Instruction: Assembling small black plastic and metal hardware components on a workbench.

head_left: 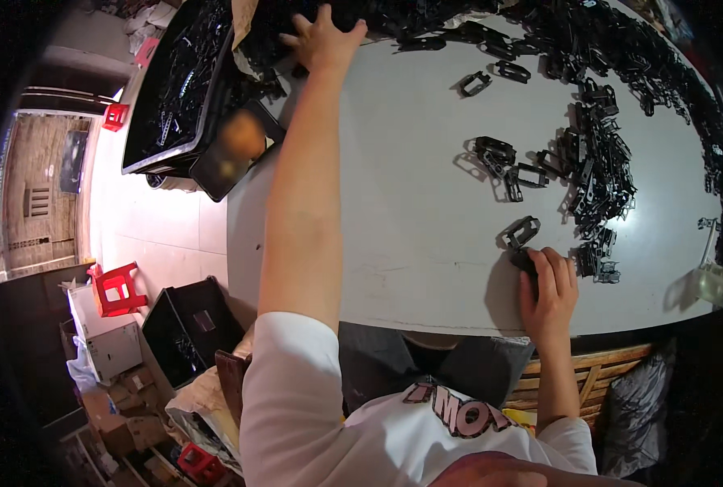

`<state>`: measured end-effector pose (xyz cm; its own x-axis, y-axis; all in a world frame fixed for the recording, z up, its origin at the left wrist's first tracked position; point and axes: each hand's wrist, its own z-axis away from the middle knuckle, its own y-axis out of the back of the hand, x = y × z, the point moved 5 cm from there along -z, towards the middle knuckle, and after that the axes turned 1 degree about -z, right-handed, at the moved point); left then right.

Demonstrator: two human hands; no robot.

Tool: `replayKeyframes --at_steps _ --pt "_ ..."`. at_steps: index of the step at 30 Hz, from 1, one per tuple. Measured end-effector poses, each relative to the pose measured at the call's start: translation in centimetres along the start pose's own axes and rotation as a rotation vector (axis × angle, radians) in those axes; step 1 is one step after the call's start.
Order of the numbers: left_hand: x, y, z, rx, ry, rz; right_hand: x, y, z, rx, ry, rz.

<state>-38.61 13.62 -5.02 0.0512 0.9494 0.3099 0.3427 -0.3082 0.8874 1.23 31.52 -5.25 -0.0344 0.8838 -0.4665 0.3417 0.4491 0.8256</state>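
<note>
My left arm stretches to the far left of the white table (pixel 402 203). There my left hand (pixel 326 40) has its fingers spread over a heap of black parts, with nothing visible in its grasp. Close to the near edge, my right hand (pixel 551 292) is closed around a small black part (pixel 524 260), mostly hidden by the fingers. Just beyond it lies a black oblong open-frame part (pixel 524 232). A few similar frames (pixel 499 154) rest farther up, beside a long pile of them (pixel 601 170) to the right of my right hand.
More black parts (pixel 621 57) line the far and right edges. A black bin (pixel 170 105) full of parts stands left of the table. A phone-like dark device (pixel 223 162) sits at the table's left edge. A red stool (pixel 119 290) and another black bin (pixel 191 329) are on the floor.
</note>
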Motion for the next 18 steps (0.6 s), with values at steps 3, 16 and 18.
replayKeyframes --at_steps 3,16,18 --pt "-0.2 -0.6 0.7 -0.046 -0.032 0.088 0.2 -0.1 0.3 -0.007 -0.009 0.021" --pt "-0.8 -1.6 3.1 0.053 -0.236 0.166 -0.1 0.0 0.1 0.016 0.007 0.042" --pt "-0.6 -0.9 4.1 0.001 -0.255 0.171 0.0 0.0 0.2 0.032 0.019 0.045"
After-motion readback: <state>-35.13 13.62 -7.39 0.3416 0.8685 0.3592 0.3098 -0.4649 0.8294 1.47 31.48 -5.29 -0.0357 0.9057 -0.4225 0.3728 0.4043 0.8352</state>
